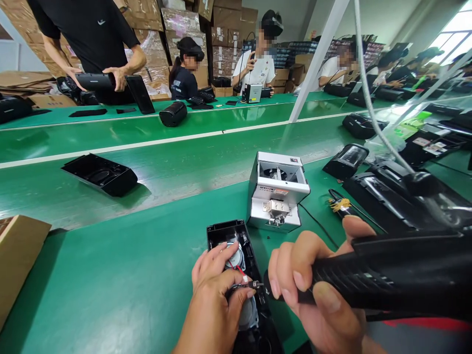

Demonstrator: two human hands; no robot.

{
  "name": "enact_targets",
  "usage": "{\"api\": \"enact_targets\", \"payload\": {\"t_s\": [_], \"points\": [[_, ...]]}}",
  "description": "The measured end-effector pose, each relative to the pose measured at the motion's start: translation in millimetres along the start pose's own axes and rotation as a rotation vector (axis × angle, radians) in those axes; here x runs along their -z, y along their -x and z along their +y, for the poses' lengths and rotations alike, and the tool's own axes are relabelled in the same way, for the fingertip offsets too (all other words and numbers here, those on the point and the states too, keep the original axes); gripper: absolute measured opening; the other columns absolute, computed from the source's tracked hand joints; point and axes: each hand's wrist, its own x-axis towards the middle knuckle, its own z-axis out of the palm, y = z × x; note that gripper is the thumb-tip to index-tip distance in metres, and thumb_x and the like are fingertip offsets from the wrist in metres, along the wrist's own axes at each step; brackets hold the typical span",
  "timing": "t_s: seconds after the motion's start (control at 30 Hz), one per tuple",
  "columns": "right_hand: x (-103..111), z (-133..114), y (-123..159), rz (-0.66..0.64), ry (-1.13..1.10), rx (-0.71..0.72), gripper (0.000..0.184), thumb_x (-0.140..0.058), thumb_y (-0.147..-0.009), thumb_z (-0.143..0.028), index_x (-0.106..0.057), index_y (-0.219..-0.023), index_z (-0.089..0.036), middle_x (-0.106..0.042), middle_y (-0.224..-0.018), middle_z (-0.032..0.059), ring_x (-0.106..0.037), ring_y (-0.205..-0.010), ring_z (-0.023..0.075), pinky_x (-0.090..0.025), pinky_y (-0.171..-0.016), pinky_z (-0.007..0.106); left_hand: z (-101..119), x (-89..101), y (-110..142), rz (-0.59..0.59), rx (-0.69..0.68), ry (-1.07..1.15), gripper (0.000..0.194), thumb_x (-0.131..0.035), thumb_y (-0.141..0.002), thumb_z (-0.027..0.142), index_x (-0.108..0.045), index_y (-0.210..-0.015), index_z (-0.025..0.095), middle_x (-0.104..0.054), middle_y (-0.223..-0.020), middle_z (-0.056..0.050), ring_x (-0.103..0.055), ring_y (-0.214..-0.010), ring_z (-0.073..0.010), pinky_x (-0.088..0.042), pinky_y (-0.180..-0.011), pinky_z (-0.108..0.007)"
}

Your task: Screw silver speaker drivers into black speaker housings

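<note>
Speaker housing [218, 233] of black plastic lies open on the green assembly bench [110, 290], near the edge closest to the person, with round speaker drivers [236, 258] showing inside and a thin red wire [240, 270] crossing the space between them. The person's left hand [217, 290] spreads over the housing, its fingers curled around the wire, seemingly to pin the shell and keep the wire out of the way. The right hand [306, 280] wraps firmly around a black electric screwdriver [391, 275], held almost level, with its metal bit [258, 284] just beside the left fingertips. That low, sideways hold appears to suit a fixing point at the housing's side. A white-and-silver screw feeder [276, 189] stands just beyond the housing, probably placed there so screws are a short reach away. Pliers with yellow-taped handles [341, 205] lie to its right, near a pile of black speaker shells [401, 196]. Across the belt, another shell [99, 174] sits open side up. Further along, a co-worker [99, 44] grips a long black speaker body in both hands, away from this bench.
</note>
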Motion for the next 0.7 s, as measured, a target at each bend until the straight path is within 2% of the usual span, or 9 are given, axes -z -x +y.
{"api": "enact_targets", "payload": {"t_s": [0.3, 0.4, 0.43, 0.5, 0.57, 0.6, 0.63, 0.7], "points": [[1, 5, -1, -0.065, 0.006, -0.014, 0.049, -0.067, -0.103, -0.035, -0.046, -0.145, -0.046, -0.051, -0.077, -0.0065, -0.05, -0.052, 0.0094, -0.049, -0.051, 0.024, -1, -4.6, 1, -0.019, -0.025, -0.049, 0.019, -0.072, -0.092, 0.015, -0.079, -0.089, 0.033, -0.062, -0.155, -0.001, -0.053, -0.147, -0.0379, -0.04, -0.114, -0.083], [2, 8, 0, -0.081, 0.003, -0.034, 0.048, -0.065, -0.104, -0.034, -0.046, -0.147, -0.044, -0.049, -0.078, -0.0063, -0.048, -0.052, 0.0091, -0.048, -0.05, 0.025, 0, -1.0, 0, -0.056, -0.06, -0.071, 0.02, -0.074, -0.092, 0.02, -0.079, -0.103, 0.036, -0.059, -0.158, -0.003, -0.052, -0.147, -0.0396, -0.041, -0.112, -0.083], [3, 9, 2, -0.087, 0.007, -0.038, 0.048, -0.064, -0.105, -0.034, -0.045, -0.148, -0.044, -0.049, -0.078, -0.0061, -0.048, -0.052, 0.0093, -0.047, -0.05, 0.025, 0, 0.4, 1, -0.052, -0.068, -0.068, 0.028, -0.078, -0.09, 0.021, -0.077, -0.113, 0.036, -0.057, -0.16, -0.006, -0.051, -0.148, -0.041, -0.043, -0.112, -0.083], [5, 10, 5, -0.097, 0.024, -0.033, 0.049, -0.063, -0.105, -0.035, -0.044, -0.149, -0.044, -0.049, -0.079, -0.0058, -0.048, -0.053, 0.0098, -0.047, -0.049, 0.025, 1, 2.9, 2, -0.018, -0.093, -0.04, 0.061, -0.089, -0.078, 0.022, -0.066, -0.134, 0.033, -0.055, -0.16, -0.013, -0.049, -0.149, -0.0443, -0.046, -0.11, -0.081], [8, 10, 9, -0.097, 0.066, -0.002, 0.05, -0.063, -0.105, -0.035, -0.042, -0.149, -0.044, -0.05, -0.079, -0.0057, -0.05, -0.054, 0.0105, -0.047, -0.05, 0.026, 1, 3.8, 3, 0.021, -0.121, -0.011, 0.091, -0.098, -0.066, 0.022, -0.054, -0.145, 0.029, -0.055, -0.159, -0.018, -0.047, -0.149, -0.0469, -0.048, -0.109, -0.08], [9, 9, 11, -0.094, 0.092, 0.019, 0.052, -0.064, -0.104, -0.034, -0.041, -0.149, -0.044, -0.051, -0.079, -0.0058, -0.051, -0.055, 0.011, -0.047, -0.051, 0.027, 1, 3.7, 4, 0.033, -0.133, -0.004, 0.094, -0.1, -0.064, 0.023, -0.052, -0.146, 0.029, -0.055, -0.159, -0.018, -0.047, -0.149, -0.0472, -0.049, -0.109, -0.08], [10, 8, 12, -0.086, 0.115, 0.043, 0.052, -0.064, -0.104, -0.034, -0.04, -0.149, -0.044, -0.051, -0.079, -0.0059, -0.052, -0.054, 0.0114, -0.047, -0.051, 0.028, 0, 3.2, 6, 0.041, -0.136, -0.002, 0.091, -0.098, -0.067, 0.025, -0.052, -0.145, 0.029, -0.055, -0.159, -0.017, -0.046, -0.15, -0.0466, -0.049, -0.109, -0.08], [10, 5, 15, -0.052, 0.133, 0.072, 0.051, -0.063, -0.104, -0.034, -0.039, -0.148, -0.044, -0.051, -0.078, -0.0061, -0.052, -0.054, 0.012, -0.046, -0.05, 0.029, -1, 2.2, 8, 0.047, -0.124, 0.001, 0.071, -0.091, -0.077, 0.03, -0.057, -0.139, 0.03, -0.054, -0.159, -0.015, -0.044, -0.151, -0.0444, -0.049, -0.11, -0.079]]}}
